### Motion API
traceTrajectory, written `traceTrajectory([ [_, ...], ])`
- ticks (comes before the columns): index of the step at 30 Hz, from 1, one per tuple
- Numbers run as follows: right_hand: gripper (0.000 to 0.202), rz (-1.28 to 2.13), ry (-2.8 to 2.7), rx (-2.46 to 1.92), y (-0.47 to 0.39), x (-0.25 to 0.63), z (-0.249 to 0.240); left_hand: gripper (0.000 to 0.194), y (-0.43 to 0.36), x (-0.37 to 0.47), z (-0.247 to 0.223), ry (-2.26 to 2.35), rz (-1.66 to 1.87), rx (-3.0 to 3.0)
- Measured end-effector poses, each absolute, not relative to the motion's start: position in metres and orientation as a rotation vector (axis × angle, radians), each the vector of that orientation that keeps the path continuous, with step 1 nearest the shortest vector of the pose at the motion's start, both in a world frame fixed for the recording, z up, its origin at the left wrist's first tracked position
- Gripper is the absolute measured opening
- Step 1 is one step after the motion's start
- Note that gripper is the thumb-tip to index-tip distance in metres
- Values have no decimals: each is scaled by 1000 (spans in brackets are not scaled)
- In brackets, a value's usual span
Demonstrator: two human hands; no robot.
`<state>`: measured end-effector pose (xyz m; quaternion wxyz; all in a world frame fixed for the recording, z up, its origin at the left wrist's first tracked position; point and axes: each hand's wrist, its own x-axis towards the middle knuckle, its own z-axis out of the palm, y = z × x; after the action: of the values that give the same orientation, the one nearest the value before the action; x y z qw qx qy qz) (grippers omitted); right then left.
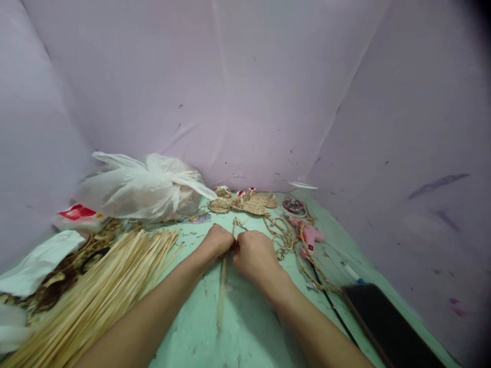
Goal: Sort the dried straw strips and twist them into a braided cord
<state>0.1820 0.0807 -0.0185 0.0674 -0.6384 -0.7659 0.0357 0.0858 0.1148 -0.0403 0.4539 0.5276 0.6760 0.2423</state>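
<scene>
My left hand (218,239) and my right hand (253,250) meet near the middle of the green surface, both closed with their knuckles nearly touching. Between them runs a pale dried-fibre strip (222,291), whose long tail hangs toward me below the fists. A short end of twisted cord (240,223) pokes out just beyond the fingers. From there, more braided fibre cord (282,232) lies in loose loops to the right of my right hand. My fingertips are hidden from view.
Left lies a big bundle of dried fibre strips (95,291), with a white plastic bag (149,186) behind it. Woven pieces (249,203) sit by the back wall. At right are a bowl of beads (293,205), a pink glue gun (309,236) and a dark phone (387,324).
</scene>
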Motion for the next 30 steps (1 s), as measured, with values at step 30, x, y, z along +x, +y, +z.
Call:
traceTrajectory([
  [30,7,1372,-1406,-1591,114,192,-61,10,120,62,-18,1635,221,1513],
])
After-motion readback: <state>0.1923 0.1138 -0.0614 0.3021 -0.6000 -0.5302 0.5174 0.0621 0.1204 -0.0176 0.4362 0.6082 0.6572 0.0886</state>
